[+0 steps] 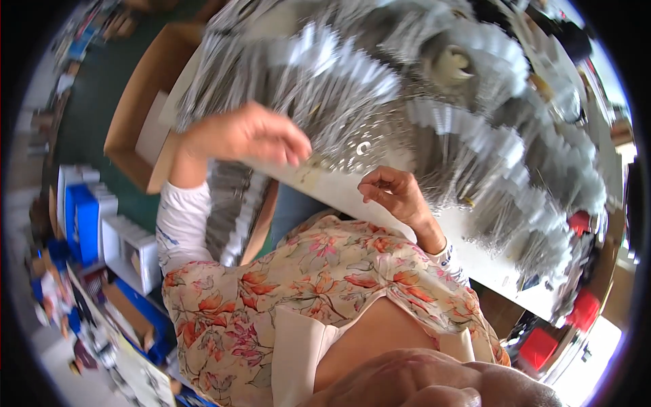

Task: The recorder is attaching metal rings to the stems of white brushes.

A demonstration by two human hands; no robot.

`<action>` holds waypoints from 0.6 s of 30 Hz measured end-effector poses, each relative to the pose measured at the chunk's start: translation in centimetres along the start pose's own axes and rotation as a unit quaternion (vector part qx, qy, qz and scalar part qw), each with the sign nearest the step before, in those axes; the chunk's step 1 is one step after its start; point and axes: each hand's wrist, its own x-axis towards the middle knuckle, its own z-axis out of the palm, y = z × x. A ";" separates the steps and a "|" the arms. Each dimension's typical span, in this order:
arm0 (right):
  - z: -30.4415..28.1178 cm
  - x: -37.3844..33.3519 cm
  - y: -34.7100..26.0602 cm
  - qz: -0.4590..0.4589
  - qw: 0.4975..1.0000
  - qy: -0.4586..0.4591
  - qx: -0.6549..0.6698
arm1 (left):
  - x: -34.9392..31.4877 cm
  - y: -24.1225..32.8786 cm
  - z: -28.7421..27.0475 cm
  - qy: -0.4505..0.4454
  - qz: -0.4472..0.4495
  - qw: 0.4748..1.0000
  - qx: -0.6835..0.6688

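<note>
Blurred by motion, my left hand (247, 136) hangs above the near left edge of the white table (339, 193). Its fingers bend downward, and whether anything is between them cannot be made out. My right hand (397, 195) is over the table's near edge, thumb and fingertips drawn together in a pinch; anything held there is too small to see. Between and beyond the hands lie small shiny metal rings (363, 147). Behind them spreads a heap of clear plastic packets (339, 74) with thin silvery strands, and another heap of such packets (468, 146) lies to the right.
An open cardboard box (129, 129) stands off the table's left end. Below the near edge, another box holds more silvery packets (227, 214). A cream-coloured roll (453, 66) sits among the far heaps. Blue and white bins (85, 220) are at left, red stools (539, 347) at lower right.
</note>
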 end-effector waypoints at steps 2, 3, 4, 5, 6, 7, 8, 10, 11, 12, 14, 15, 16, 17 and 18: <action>-2.1 -1.5 -2.1 -0.101 0.993 0.064 -0.001 | 3.2 1.3 -5.1 0.108 0.028 0.994 -0.021; -3.8 -2.3 -3.0 -0.103 0.990 0.092 -0.007 | 5.5 1.6 -8.0 0.181 0.034 0.981 0.062; -5.6 -3.7 -4.1 -0.097 0.986 0.136 -0.012 | 8.3 1.3 -11.2 0.258 0.002 0.962 0.092; -7.4 -4.8 -5.3 -0.135 0.976 0.166 -0.048 | 10.3 0.2 -14.6 0.320 0.001 0.940 0.121; -8.0 -5.8 -7.0 -0.122 0.966 0.217 -0.061 | 11.3 -0.4 -18.1 0.374 -0.018 0.920 0.115; -9.2 -6.7 -8.7 -0.122 0.953 0.260 -0.098 | 11.8 -2.0 -20.9 0.411 -0.034 0.905 0.107; -11.2 -6.9 -8.8 -0.152 0.938 0.285 -0.128 | 11.6 -3.2 -23.2 0.432 -0.098 0.885 0.145; -15.4 -7.2 -9.8 -0.148 0.908 0.340 -0.194 | 13.2 -5.3 -25.5 0.450 -0.152 0.858 0.195; -17.9 -7.2 -9.8 -0.158 0.897 0.359 -0.205 | 14.2 -5.8 -26.0 0.454 -0.204 0.831 0.249; -19.8 -6.7 -10.3 -0.180 0.892 0.366 -0.195 | 13.3 -6.5 -27.4 0.468 -0.226 0.797 0.308; -22.8 -6.2 -10.9 -0.151 0.885 0.389 -0.205 | 13.3 -6.3 -27.1 0.473 -0.253 0.785 0.309; -24.3 -5.6 -11.2 -0.123 0.872 0.412 -0.233 | 13.6 -5.8 -27.0 0.474 -0.281 0.769 0.325; -25.7 -4.9 -11.0 -0.094 0.859 0.432 -0.260 | 14.0 -5.1 -26.4 0.467 -0.280 0.771 0.329; -27.3 -3.8 -10.5 -0.091 0.858 0.435 -0.256 | 14.2 -4.2 -25.9 0.446 -0.312 0.725 0.422; -29.0 -2.9 -9.9 -0.054 0.837 0.448 -0.309 | 14.6 -3.0 -25.0 0.419 -0.339 0.671 0.509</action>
